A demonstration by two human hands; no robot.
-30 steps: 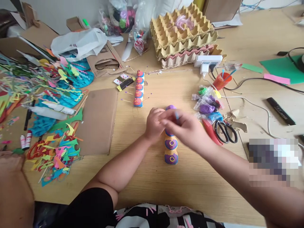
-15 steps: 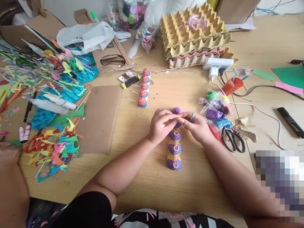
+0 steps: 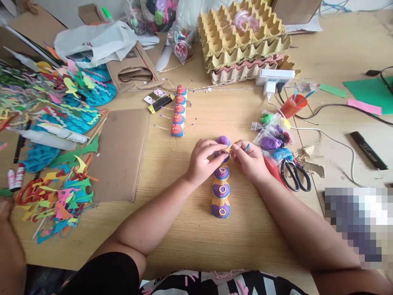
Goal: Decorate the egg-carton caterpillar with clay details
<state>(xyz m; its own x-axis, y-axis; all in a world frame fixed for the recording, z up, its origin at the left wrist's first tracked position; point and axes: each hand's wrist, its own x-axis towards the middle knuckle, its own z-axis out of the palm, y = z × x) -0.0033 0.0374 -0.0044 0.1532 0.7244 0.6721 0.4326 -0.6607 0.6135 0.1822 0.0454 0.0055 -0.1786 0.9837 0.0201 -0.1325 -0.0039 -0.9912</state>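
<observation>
Holding one blue stick (image 3: 247, 147): right hand (image 3: 250, 162) (five-humped strip (image 3: 220, 190) alongside).

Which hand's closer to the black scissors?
Right. The right hand is just left of the scissors; the left hand is farther left, partly over the painted strip.

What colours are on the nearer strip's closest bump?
The bump is purple, blue-edged, with a yellow ring; head view shows it best.
</observation>
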